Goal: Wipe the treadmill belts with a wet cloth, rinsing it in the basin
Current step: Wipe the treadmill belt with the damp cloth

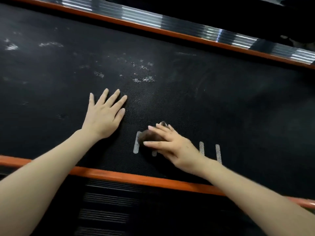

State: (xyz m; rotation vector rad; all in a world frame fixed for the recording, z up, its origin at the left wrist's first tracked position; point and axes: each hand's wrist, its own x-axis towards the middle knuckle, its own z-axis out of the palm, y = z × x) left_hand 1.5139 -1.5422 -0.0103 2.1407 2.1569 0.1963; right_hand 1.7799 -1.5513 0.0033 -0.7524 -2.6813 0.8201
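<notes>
A black textured treadmill belt fills the view, crossing from upper left to lower right. Pale dusty smudges mark its middle and left part. My left hand lies flat on the belt with its fingers spread and straight. To its right, my right hand presses a small dark cloth onto the belt, fingers laid over it. The cloth is blurred and mostly covered by the fingers. It sits over white printed bars near the belt's near edge.
An orange strip borders the belt's near side, with a black ribbed side rail below it. Another orange strip and a shiny ribbed metal rail run along the far side. The basin is not in view.
</notes>
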